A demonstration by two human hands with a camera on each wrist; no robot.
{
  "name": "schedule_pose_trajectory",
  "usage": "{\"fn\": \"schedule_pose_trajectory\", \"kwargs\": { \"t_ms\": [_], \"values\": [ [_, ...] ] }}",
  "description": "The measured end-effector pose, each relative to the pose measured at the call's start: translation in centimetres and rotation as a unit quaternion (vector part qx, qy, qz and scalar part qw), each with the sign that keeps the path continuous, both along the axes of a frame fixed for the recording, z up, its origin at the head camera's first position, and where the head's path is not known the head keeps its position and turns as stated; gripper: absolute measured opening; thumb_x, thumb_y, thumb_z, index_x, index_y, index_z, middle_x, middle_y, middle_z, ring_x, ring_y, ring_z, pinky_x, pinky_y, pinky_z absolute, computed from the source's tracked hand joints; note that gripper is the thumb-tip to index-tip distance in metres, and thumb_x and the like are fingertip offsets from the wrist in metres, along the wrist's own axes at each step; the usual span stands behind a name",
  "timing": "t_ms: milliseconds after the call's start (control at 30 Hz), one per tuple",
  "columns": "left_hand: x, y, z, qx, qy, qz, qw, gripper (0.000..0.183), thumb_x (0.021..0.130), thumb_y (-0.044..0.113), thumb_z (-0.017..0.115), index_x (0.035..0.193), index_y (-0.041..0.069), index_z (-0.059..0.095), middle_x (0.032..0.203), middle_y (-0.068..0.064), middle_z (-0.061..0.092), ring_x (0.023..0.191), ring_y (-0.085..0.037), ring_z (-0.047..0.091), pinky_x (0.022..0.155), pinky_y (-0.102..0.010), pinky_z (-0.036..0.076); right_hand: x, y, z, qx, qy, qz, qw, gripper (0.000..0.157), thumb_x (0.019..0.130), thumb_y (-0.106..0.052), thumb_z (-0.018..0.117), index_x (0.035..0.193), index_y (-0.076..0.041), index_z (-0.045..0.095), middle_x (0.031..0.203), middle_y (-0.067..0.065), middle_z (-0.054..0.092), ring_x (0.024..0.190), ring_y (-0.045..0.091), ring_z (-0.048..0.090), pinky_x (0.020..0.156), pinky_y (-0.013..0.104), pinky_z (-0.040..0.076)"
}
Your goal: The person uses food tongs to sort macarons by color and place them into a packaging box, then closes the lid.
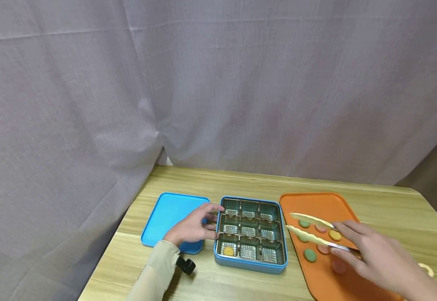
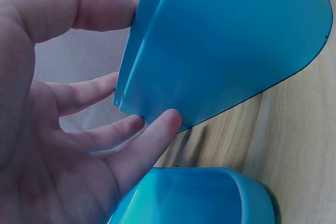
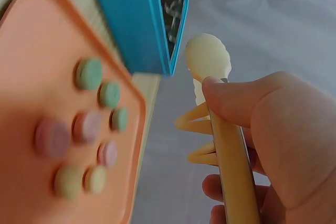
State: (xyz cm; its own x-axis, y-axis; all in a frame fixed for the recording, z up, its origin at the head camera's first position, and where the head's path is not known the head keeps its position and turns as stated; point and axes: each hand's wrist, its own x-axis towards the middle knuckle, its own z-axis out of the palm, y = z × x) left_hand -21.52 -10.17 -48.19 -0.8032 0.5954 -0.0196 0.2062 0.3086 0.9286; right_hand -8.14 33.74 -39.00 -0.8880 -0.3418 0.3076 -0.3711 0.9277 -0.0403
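My left hand (image 1: 193,225) rests against the left side of a blue box (image 1: 250,267), its spread fingertips touching the wall and rim. A dark divided insert fills the box, and a yellow macaron (image 1: 228,251) sits in its front-left compartment. My right hand (image 1: 382,255) grips metal tongs (image 3: 226,150) with pale yellow scalloped tips. Those tips are spread apart above the left part of an orange tray (image 1: 316,200), with nothing held between them. Green macarons (image 1: 310,255), pink macarons (image 3: 86,126) and yellow macarons (image 3: 95,179) lie on the tray.
A flat blue lid (image 1: 173,213) lies left of the box, partly under my left hand. The wooden table (image 1: 210,177) ends against a grey curtain (image 1: 241,104) at the back. A black wrist device (image 1: 186,265) is strapped to my left wrist.
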Motion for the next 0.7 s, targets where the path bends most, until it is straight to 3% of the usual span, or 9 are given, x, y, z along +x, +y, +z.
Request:
{"fn": "schedule_pose_trajectory", "kwargs": {
  "t_ms": [67,167,300,433,567,700],
  "values": [
    [0.0,0.0,0.0,-0.002,0.003,0.000,1.0000,0.075,0.081,0.004,0.083,0.150,0.010,0.052,0.146,-0.010,0.051,0.123,-0.027,0.061,0.100,-0.033,0.059,0.2,1.3,-0.1,-0.003,-0.021,-0.018,1.000,0.063,0.086,-0.045,0.086,0.136,-0.012,0.068,0.125,0.005,0.070,0.092,0.023,0.073,0.053,0.041,0.054],
    [0.0,0.0,0.0,-0.003,0.005,-0.001,1.0000,0.076,0.081,0.004,0.083,0.150,0.009,0.052,0.146,-0.010,0.051,0.123,-0.028,0.061,0.100,-0.034,0.059,0.4,3.2,-0.5,0.000,-0.029,-0.043,0.999,0.065,0.086,-0.046,0.085,0.137,-0.010,0.067,0.127,0.006,0.069,0.085,0.016,0.071,0.051,0.036,0.050],
    [-0.1,0.0,0.0,0.000,0.001,-0.003,1.0000,0.076,0.081,0.004,0.083,0.150,0.009,0.052,0.147,-0.011,0.051,0.124,-0.028,0.061,0.100,-0.034,0.059,0.6,5.6,-1.2,0.008,0.001,-0.046,0.999,0.065,0.081,-0.042,0.090,0.132,-0.007,0.069,0.122,0.006,0.071,0.084,0.015,0.069,0.051,0.034,0.048],
    [0.0,0.0,0.0,0.004,-0.002,-0.003,1.0000,0.076,0.081,0.003,0.082,0.150,0.009,0.052,0.146,-0.011,0.050,0.124,-0.029,0.061,0.101,-0.034,0.059,0.6,7.4,-1.9,0.015,-0.007,-0.058,0.998,0.066,0.080,-0.041,0.090,0.128,0.000,0.069,0.121,0.016,0.071,0.099,0.039,0.071,0.062,0.052,0.058],
    [0.0,-0.1,0.1,0.004,0.000,-0.003,1.0000,0.075,0.081,0.003,0.082,0.150,0.009,0.052,0.147,-0.011,0.050,0.124,-0.029,0.060,0.101,-0.035,0.059,0.5,8.7,-2.4,0.026,-0.054,-0.085,0.995,0.066,0.083,-0.041,0.088,0.129,0.003,0.068,0.117,0.018,0.071,0.091,0.034,0.071,0.057,0.051,0.056],
    [0.0,-0.1,0.2,0.004,-0.001,-0.003,1.0000,0.075,0.081,0.003,0.082,0.150,0.009,0.052,0.147,-0.011,0.050,0.124,-0.029,0.061,0.100,-0.034,0.059,0.5,9.7,-2.8,0.036,-0.095,-0.106,0.989,0.066,0.088,-0.044,0.084,0.130,0.004,0.067,0.112,0.015,0.070,0.081,0.023,0.067,0.054,0.041,0.051]
  ]
}}
